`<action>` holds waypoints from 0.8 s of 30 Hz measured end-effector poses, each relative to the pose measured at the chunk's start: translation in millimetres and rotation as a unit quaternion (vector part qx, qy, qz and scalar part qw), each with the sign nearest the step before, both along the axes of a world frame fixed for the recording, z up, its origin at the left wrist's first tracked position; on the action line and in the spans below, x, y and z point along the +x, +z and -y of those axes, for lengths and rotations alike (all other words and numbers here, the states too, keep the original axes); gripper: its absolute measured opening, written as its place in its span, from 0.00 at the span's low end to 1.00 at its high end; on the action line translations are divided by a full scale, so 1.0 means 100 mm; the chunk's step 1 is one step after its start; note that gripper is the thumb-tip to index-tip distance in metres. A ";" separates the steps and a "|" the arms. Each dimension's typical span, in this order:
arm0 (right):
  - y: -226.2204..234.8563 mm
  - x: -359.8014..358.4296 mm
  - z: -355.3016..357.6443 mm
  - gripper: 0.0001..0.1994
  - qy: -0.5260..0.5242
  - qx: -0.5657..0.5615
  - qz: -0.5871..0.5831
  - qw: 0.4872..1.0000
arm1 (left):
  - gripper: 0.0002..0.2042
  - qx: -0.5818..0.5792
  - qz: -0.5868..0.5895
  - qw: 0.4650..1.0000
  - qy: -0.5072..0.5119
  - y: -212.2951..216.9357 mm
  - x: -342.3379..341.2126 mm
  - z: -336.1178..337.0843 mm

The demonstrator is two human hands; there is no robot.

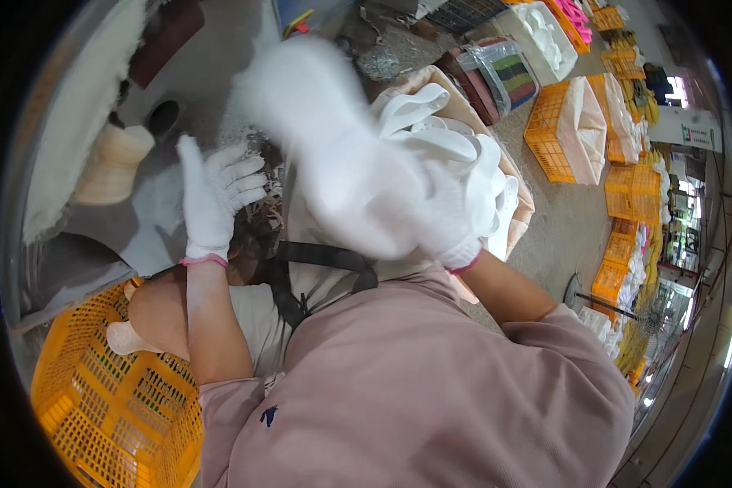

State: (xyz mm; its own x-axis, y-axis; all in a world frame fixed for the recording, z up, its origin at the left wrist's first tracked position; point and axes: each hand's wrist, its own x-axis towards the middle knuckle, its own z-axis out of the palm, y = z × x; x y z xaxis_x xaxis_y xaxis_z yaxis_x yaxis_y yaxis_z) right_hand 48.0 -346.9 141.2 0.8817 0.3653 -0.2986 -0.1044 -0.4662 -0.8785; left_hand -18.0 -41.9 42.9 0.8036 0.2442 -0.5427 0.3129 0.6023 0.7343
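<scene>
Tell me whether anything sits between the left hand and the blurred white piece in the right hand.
Nothing visible does. The left hand, in a white glove, is spread open just left of the white piece, which the right hand holds up. Only a bare gap with the dark surface below separates them.

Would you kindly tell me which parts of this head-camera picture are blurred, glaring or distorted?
In the head view, the white shoe in the right hand is smeared by motion blur; the gloved left hand is sharp; daylight blows out at the right rim; the orange crates bend with the fisheye, inside a black border.
</scene>
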 end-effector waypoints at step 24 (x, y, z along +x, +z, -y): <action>-1.20 1.76 0.89 0.18 0.477 -0.442 0.337 0.680 | 0.36 0.229 -0.502 0.678 0.485 -2.47 -4.32 -2.06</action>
State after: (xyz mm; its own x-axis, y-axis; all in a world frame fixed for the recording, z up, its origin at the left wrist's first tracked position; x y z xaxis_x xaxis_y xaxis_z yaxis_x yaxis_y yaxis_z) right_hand 224.3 -435.8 21.0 0.4141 0.8078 -0.4196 0.9046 -0.4164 0.0911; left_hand -450.2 163.8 -204.4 -0.5744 0.7216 -0.3865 0.4137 0.6634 0.6235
